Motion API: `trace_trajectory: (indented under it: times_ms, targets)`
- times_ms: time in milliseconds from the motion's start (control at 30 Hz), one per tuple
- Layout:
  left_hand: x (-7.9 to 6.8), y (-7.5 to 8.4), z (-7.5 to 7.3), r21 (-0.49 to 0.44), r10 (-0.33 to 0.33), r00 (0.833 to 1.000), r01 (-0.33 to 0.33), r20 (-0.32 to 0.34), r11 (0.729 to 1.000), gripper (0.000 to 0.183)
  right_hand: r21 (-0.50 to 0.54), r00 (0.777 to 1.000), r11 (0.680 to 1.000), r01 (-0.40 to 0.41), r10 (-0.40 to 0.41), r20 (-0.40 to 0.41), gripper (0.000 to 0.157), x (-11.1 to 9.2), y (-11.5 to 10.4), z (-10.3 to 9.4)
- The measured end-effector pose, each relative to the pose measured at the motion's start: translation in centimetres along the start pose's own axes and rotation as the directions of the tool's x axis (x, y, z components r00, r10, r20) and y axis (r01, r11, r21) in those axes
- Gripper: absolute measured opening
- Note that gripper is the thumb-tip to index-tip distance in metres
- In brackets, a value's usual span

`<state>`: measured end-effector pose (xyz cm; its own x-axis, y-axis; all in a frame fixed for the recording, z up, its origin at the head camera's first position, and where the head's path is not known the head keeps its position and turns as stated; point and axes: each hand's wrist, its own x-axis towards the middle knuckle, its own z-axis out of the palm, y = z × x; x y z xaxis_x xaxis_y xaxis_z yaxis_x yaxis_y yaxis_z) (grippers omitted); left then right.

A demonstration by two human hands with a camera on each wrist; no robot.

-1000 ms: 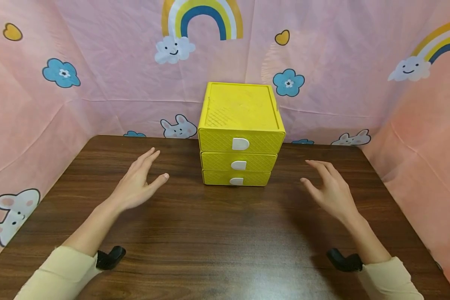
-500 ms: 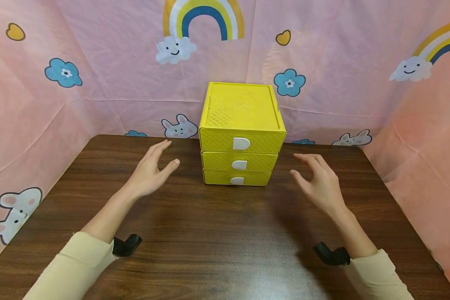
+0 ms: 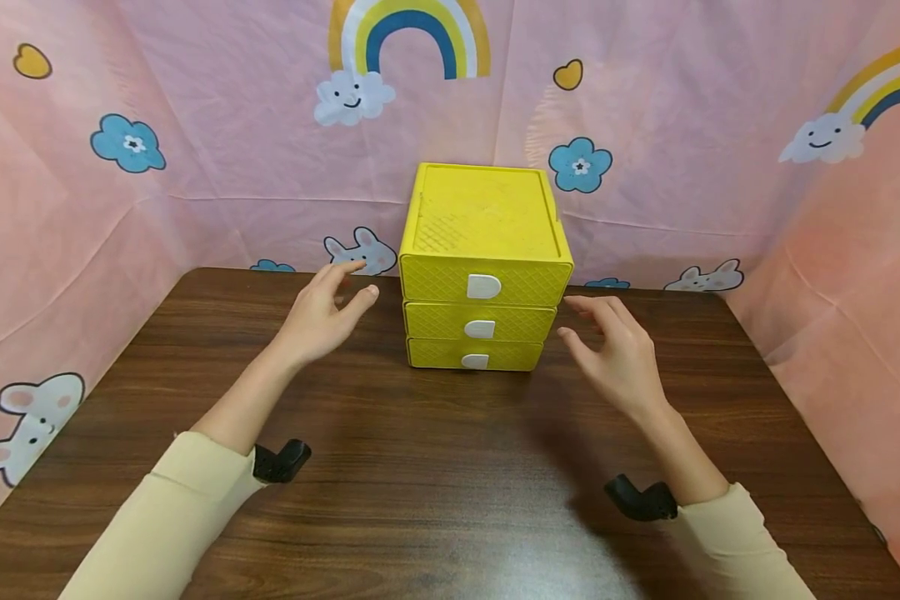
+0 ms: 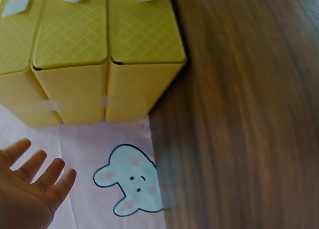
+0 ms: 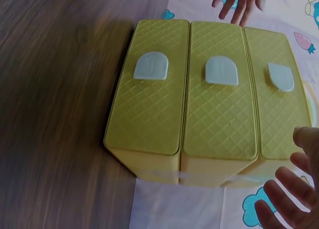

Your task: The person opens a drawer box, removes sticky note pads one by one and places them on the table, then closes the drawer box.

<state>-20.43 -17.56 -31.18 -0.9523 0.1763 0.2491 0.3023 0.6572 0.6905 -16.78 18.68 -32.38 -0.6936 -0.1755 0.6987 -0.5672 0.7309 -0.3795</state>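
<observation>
The left hand (image 3: 317, 322) is near the yellow drawer box (image 3: 487, 212), its fingers wide; the box sits at the back of the brown bench (image 3: 435, 467); the right hand (image 3: 618, 358) is just beside the box, its fingers wide and a bit bent

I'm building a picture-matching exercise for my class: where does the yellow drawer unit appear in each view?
Head: yellow drawer unit just right of centre.
Left wrist: yellow drawer unit at upper left, cut off by the frame.
Right wrist: yellow drawer unit around the centre, reaching rightward.
Shared landmark: dark wooden table.
</observation>
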Motion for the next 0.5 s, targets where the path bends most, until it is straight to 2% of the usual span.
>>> trace_trajectory:
  times_ms: [200,500]
  targets:
    - [1.2,1.1,-0.3,-0.064,-0.024,1.000,0.024,0.002,0.998,0.055,0.025,1.000,1.000,-0.002,0.002,-0.016,0.033,0.5,-0.7,0.6]
    - [2.9,2.5,-0.8,-0.118,-0.105,0.994,0.108,0.031,0.987,0.056,0.046,1.000,0.999,-0.005,0.006,-0.015,0.032,1.1,-1.6,1.7]
